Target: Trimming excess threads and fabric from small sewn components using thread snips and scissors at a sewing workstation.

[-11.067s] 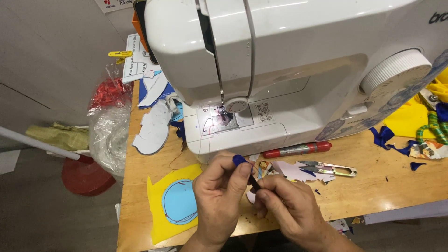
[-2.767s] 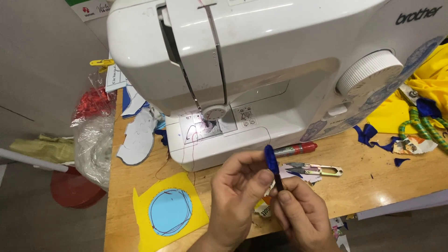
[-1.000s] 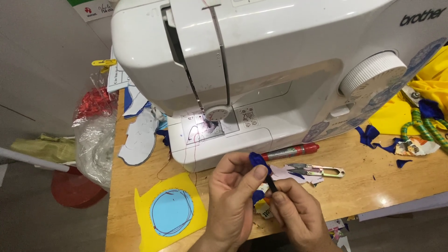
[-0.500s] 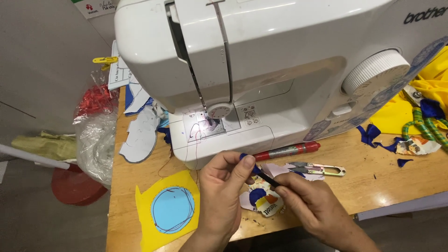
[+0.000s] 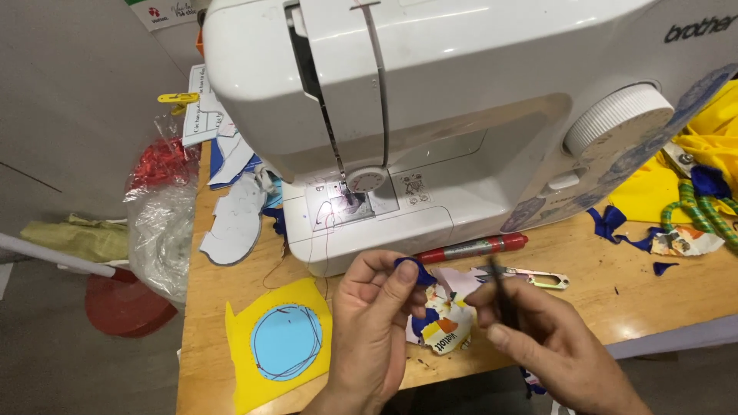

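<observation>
My left hand (image 5: 377, 323) pinches a small blue fabric scrap (image 5: 415, 270) between thumb and forefinger, just above the table edge. My right hand (image 5: 538, 338) is closed on a thin dark tool (image 5: 503, 288), blurred. The scrap looks light, limp and fray-prone, so I judge it best gripped at its folded edge. Beyond lie a red marker (image 5: 469, 249) and the white sewing machine (image 5: 430, 115).

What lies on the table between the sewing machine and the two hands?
In the head view, a red marker pen and small thread snips lie there.

Two bare, sleeveless, ringless hands (image 5: 377, 330)
</observation>
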